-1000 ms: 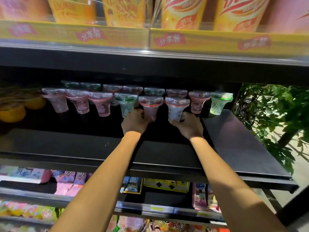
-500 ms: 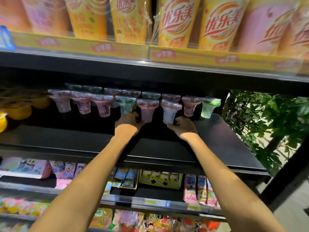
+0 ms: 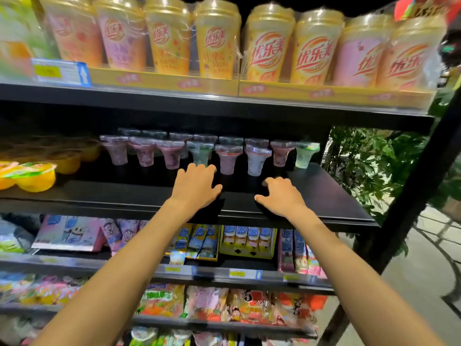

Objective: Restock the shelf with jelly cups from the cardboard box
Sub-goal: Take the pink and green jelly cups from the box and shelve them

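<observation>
The left hand (image 3: 197, 186) no longer grips the clear plastic jelly cup with pink filling (image 3: 227, 159). It has let go and drawn back toward the front of the black metal shelf (image 3: 324, 196), fingers spread and holding nothing, fingertips now just below the neighbouring green-tinted cup (image 3: 200, 156). The right hand (image 3: 282, 196) has likewise released the clear plastic jelly cup with pale whitish filling (image 3: 257, 161) and pulled back, its fingers loosely bent and empty. Both cups now stand unsupported in the front row. The view has also tilted upward, bringing the tall yellow and pink drink cups (image 3: 269, 46) on the upper shelf fully into sight.
</observation>
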